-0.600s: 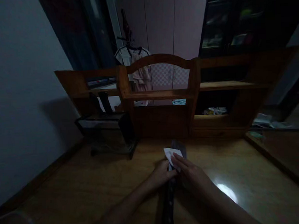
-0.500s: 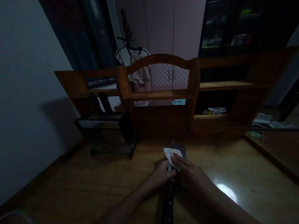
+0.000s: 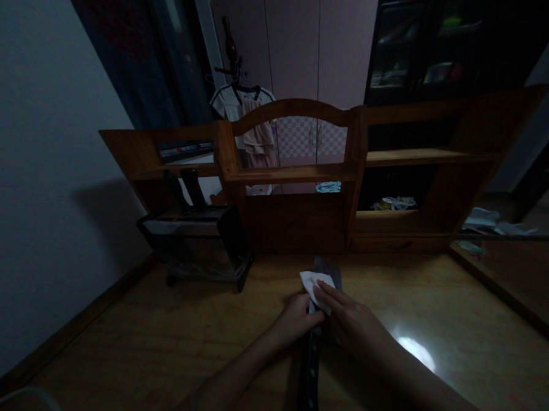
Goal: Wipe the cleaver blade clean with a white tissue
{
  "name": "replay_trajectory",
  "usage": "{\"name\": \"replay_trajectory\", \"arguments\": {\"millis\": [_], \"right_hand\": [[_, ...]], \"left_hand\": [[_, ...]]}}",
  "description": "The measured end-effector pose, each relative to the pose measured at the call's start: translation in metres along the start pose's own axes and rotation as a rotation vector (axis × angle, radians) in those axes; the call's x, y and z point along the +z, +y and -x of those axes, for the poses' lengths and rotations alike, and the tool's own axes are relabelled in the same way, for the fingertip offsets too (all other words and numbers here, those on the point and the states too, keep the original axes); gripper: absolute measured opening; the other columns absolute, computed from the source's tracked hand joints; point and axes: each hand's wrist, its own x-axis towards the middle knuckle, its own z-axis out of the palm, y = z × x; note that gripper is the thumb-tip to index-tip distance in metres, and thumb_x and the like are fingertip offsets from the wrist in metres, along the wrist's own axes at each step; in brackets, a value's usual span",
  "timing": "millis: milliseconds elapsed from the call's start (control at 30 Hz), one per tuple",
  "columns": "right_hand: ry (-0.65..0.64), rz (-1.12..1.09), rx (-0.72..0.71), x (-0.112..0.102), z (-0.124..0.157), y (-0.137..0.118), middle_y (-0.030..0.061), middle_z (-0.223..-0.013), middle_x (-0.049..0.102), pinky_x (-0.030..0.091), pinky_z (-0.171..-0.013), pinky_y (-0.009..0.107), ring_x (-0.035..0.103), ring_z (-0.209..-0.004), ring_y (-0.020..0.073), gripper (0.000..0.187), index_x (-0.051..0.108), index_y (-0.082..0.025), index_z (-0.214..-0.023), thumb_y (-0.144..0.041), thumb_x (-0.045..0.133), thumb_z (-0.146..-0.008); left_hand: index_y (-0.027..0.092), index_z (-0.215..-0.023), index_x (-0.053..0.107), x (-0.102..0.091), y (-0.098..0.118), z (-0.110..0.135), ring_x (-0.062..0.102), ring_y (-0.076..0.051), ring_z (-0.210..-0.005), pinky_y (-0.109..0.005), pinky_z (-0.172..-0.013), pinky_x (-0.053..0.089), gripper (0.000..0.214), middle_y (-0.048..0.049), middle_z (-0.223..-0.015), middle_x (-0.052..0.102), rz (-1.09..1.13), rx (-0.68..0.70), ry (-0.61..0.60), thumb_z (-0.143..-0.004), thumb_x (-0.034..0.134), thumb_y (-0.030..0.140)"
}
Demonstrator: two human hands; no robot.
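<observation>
A long dark strap-like object lies on the wooden desk, running from the front edge toward the back. My left hand is closed on it near its far part. My right hand presses a small white crumpled cloth or tissue against the object's far end, fingers together on the cloth. Both hands meet at the middle of the desk. The dim light hides what the dark object is.
A wooden shelf unit stands at the back of the desk with small items on its shelves. A black wire rack sits at the back left. A glass rim shows at the bottom left corner. A wall runs along the left.
Almost nothing has changed; both hands stay on the dark object and white cloth, and the view has shifted very slightly.
</observation>
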Motion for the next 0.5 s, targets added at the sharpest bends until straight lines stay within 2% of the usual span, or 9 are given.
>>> {"name": "replay_trajectory", "arguments": {"millis": [133,300,500], "right_hand": [[0.008,-0.009,-0.011,0.0004,-0.0002,0.0008,0.0103,-0.148,0.030,0.039,-0.106,0.033,0.040,-0.131,0.0201,0.056,0.036,-0.016,-0.144,-0.014,0.035,-0.089],[-0.009,0.003,-0.001,-0.0003,0.0005,0.0006,0.0111,-0.148,0.031,0.038,-0.106,0.032,0.039,-0.132,0.0196,0.060,0.036,-0.014,-0.144,-0.009,0.037,-0.084],[-0.012,-0.008,0.005,-0.0003,-0.0008,0.0001,0.0105,-0.149,0.030,0.036,-0.108,0.033,0.037,-0.133,0.0194,0.057,0.035,-0.016,-0.145,-0.013,0.035,-0.088]], "left_hand": [[0.008,-0.089,0.060,0.0000,0.0008,0.0001,0.055,-0.016,-0.081,-0.021,-0.068,0.042,0.020,-0.0048,-0.087,0.060,0.004,0.026,0.004,-0.073,0.057,0.018],[0.008,-0.082,0.058,0.0007,-0.0033,0.0000,0.056,-0.016,-0.079,-0.021,-0.069,0.042,0.014,-0.0035,-0.080,0.058,-0.028,0.021,0.018,-0.072,0.056,0.018],[0.007,-0.087,0.060,0.0002,-0.0005,-0.0007,0.055,-0.015,-0.078,-0.021,-0.067,0.042,0.019,-0.0046,-0.083,0.060,0.011,-0.003,0.006,-0.072,0.055,0.017]]}}
